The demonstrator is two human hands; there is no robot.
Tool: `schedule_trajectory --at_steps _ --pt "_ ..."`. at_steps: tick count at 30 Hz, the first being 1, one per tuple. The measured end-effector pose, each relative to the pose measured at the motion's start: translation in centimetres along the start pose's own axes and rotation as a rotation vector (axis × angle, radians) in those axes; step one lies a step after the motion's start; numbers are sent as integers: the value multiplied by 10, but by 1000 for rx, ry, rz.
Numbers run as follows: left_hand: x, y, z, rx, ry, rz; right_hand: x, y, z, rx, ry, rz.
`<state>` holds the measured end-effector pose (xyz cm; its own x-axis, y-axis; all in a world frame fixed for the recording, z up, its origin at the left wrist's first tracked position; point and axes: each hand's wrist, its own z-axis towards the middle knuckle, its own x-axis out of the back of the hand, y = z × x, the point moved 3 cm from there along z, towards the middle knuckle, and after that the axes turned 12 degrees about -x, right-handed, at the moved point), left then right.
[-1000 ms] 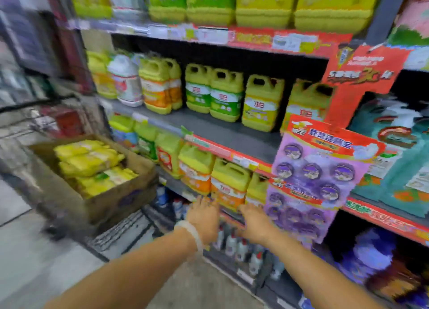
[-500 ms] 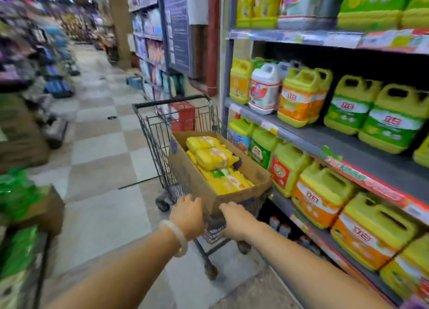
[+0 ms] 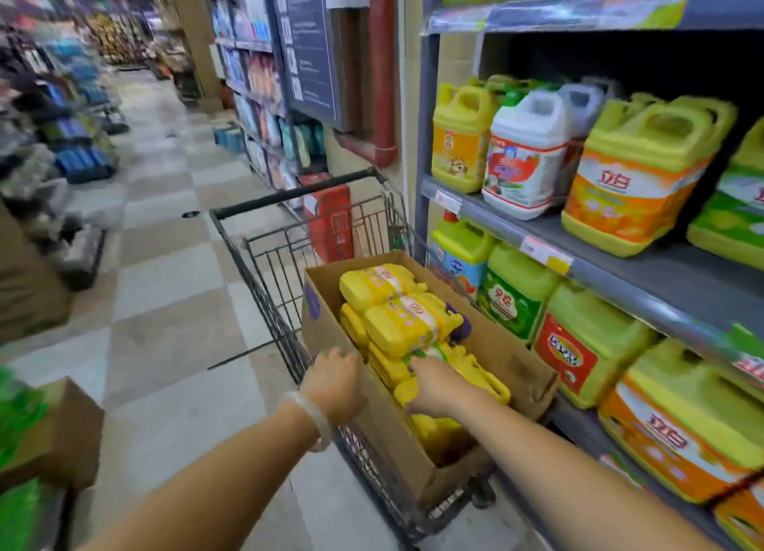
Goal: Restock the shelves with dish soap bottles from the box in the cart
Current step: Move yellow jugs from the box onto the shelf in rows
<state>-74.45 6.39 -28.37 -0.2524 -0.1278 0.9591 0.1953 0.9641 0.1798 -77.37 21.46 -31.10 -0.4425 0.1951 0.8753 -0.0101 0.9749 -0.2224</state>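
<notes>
Several yellow dish soap bottles (image 3: 397, 327) lie stacked in an open cardboard box (image 3: 512, 364) that sits in a wire shopping cart (image 3: 264, 269). My right hand (image 3: 434, 389) reaches into the box and lies on the nearest yellow bottle (image 3: 475, 374), fingers spread over its top. Just left of it, my left hand (image 3: 335, 385), with a pale bracelet on the wrist, rests on the box's left wall at the rim. To the right, grey shelves (image 3: 620, 273) hold rows of yellow and green soap jugs (image 3: 632, 178).
The cart stands close against the shelf unit's left post. A red box (image 3: 330, 219) stands beyond the cart. Another cardboard box with green packs (image 3: 41, 439) sits at the lower left. The checkered aisle floor (image 3: 165, 285) runs ahead between product racks.
The view has swung left from the lower shelf to the cart. Both hands moved from the shelf front to the box; my right hand now lies on a bottle inside.
</notes>
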Motion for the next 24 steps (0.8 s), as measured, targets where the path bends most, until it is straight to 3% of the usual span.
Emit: schedule_trajectory --at_steps 11,18,24 --pt "5 -36 151 -108 -143 -13 10 26 104 -164 -92 129" --pt "-4 -56 257 -257 -282 32 10 44 171 -421 -179 258" --pt "-16 -79 329 -329 -444 -108 6 29 224 -653 -156 714"
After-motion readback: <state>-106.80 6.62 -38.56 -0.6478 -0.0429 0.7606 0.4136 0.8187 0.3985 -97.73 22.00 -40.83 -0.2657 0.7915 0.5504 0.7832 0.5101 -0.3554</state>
